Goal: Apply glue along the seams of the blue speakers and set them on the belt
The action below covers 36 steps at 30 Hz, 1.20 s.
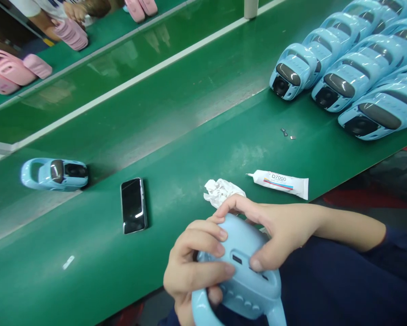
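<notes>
A light blue portable speaker (239, 290) with a loop handle is held over the table's front edge, its back turned up. My left hand (198, 267) wraps round its left side, fingers lying across the casing near a small rectangular slot. On the other side, my right hand (274, 226) grips it, thumb pressed beside the slots and fingers over the far end. Just beyond my hands lie a crumpled white tissue (223, 192) and a white glue tube (281, 183) marked D7000, its nozzle pointing left. The speaker's front is hidden from me.
Rows of blue speakers (335, 90) fill the right side of the green table (176, 190). A black phone (133, 206) and a single blue speaker (55, 174) are to the left. Small dark bits (284, 132) lie near the rows. Across, a person's hands (76, 11) are by pink parts (72, 35).
</notes>
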Motion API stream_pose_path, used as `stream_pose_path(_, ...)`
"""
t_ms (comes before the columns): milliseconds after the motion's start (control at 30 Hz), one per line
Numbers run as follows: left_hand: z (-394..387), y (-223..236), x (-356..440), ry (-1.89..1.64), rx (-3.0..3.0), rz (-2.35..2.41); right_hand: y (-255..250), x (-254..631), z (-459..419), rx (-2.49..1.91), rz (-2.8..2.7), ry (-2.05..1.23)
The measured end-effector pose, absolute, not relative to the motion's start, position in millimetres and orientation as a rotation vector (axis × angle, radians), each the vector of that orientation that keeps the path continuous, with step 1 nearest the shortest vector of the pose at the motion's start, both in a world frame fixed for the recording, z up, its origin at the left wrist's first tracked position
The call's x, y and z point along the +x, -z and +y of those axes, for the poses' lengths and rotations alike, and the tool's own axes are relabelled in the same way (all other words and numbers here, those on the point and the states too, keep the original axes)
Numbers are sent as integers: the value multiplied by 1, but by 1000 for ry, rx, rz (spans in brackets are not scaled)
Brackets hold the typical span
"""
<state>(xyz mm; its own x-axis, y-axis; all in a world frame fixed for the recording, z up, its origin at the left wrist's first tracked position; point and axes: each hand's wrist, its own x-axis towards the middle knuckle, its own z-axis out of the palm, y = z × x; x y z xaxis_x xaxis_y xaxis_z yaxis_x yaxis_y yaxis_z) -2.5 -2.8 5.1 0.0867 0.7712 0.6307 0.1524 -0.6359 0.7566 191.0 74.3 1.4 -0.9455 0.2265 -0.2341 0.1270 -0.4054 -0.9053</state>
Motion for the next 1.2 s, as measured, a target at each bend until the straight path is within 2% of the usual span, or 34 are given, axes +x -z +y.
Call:
stream_pose_path(67, -4, -5, -3, -1593, 1868, 959, -2, 197, 71, -509, -1749, -2367)
stream_pose_path(200, -6, -6, -3, -1617, 1976, 1066, -12, 212, 61, -625, -1870, -1728)
stream_pose_path(300, -8, -13, -5, -1494, 2073, 1086, -22, 218, 54, -628, -1979, -1522)
stream_pose_path(367, -8, -18, -8, -1397, 2148, 1120, -25, 218, 54, -622, -2013, -1535)
stream_pose_path(533, -2, -24, -14, -1206, 2320, 1049, -18, 217, 58, -653, -1880, -1848)
stream_pose_path(800, 15, -19, 9, -1406, 2180, 1093, -6, 224, 68, -790, -1589, -1904)
stream_pose_path(900, 15, -18, 10, -1402, 2151, 1078, 18, 243, 93, -1160, -1435, -1715)
stream_pose_path(967, 14, -17, 8, -1413, 2134, 1090, 38, 262, 115, -1713, -1514, -1320)
stream_pose_path(1000, 13, -17, 7, -1411, 2133, 1091, 47, 272, 126, -1853, -1501, -1226)
stream_pose_path(1200, 11, -17, 6, -1393, 2129, 1061, 61, 292, 152, -2226, -1542, -989)
